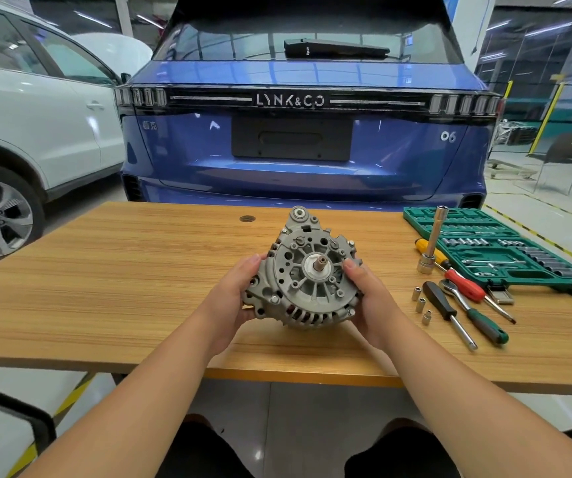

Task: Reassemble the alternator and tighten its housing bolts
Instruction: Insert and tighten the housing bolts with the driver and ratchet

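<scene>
A grey cast alternator point(307, 270) is tilted up over the wooden table point(122, 277), its slotted end face and central shaft turned toward me. My left hand point(234, 291) grips its left side, fingers curled behind the housing. On the right side my right hand point(369, 294) holds it, thumb lying on the front face. Small bolt heads show around the housing rim. The back of the alternator is hidden.
To the right lie a tall socket extension standing upright point(431, 241), a red-handled ratchet point(463, 284), a black-handled driver point(445, 310), a green-handled screwdriver point(484, 326), three small sockets point(420, 305) and an open green socket case point(498, 248). A blue car point(298, 139) stands behind the table.
</scene>
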